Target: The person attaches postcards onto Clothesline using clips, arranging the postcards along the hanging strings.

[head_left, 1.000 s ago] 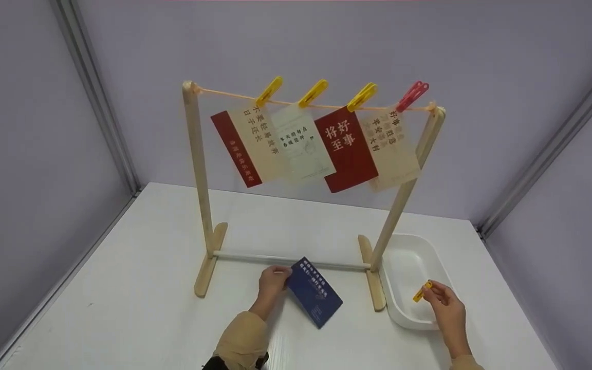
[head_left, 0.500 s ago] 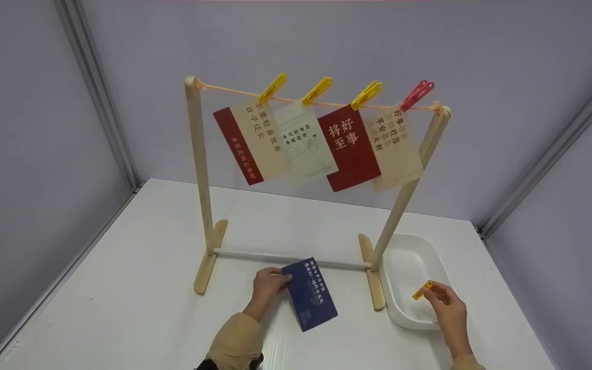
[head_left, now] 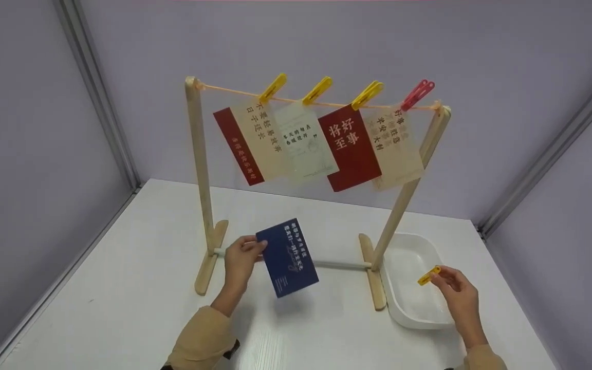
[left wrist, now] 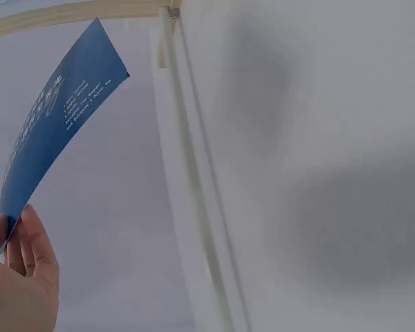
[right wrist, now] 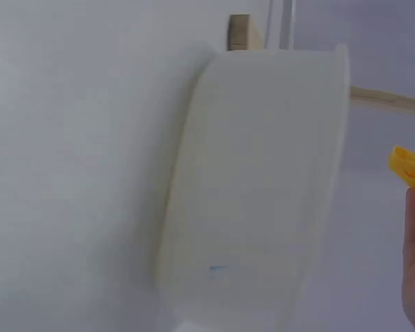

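My left hand (head_left: 242, 259) pinches a dark blue postcard (head_left: 288, 259) by its left edge, holding it up in front of the rack's low crossbar. In the left wrist view the postcard (left wrist: 66, 104) bends slightly between thumb and fingers. Over the white tray, my right hand (head_left: 458, 295) pinches a yellow clothespin (head_left: 429, 276). Only part of that clothespin (right wrist: 408, 166) shows at the edge of the right wrist view. Above, several cards, among them a red card (head_left: 350, 149), hang from an orange string, held by yellow clothespins (head_left: 317, 91) and one pink clothespin (head_left: 418, 94).
A wooden rack (head_left: 201, 169) with two posts and flat feet carries the string across the white table (head_left: 121, 288). The white plastic tray (head_left: 396, 308) stands beside the rack's right foot. Grey panels enclose the table at the back and both sides.
My left hand has raised the postcard off the tabletop and moved it up and left, turning its face forward. The right hand has shifted slightly up and right with the clothespin.
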A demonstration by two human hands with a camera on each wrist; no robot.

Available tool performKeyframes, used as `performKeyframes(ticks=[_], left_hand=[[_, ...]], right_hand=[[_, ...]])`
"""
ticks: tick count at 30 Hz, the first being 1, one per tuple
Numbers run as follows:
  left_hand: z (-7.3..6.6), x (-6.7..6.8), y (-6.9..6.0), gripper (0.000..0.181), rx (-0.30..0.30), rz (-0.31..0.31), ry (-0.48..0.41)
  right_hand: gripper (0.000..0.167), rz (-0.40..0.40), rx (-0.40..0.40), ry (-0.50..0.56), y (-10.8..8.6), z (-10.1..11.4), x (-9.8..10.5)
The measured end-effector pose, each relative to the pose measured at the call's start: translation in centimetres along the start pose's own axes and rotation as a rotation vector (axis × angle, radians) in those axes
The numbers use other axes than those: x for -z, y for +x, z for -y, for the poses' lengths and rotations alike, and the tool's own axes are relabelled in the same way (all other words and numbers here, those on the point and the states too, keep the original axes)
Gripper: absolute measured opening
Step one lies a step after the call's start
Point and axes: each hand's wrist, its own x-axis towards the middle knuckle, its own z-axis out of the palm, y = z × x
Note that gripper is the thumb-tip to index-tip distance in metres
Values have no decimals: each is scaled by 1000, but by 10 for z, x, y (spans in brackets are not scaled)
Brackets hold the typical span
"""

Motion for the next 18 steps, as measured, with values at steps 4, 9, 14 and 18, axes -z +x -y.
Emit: performKeyframes(ticks=[4,9,14,18], left_hand=[[-33,13,1,23,-81,9,31],[-72,29,4,22,-157,1,30],[-106,40,12,21,-200,-61,-41],[-129,44,21,19,-261,-105,-155]], right_hand=[[38,-7,161,31,3,35,8],[30,8,360,63,6,92,11],[27,93,549,106,3,157,8],[26,163,684,84,2,205,7]])
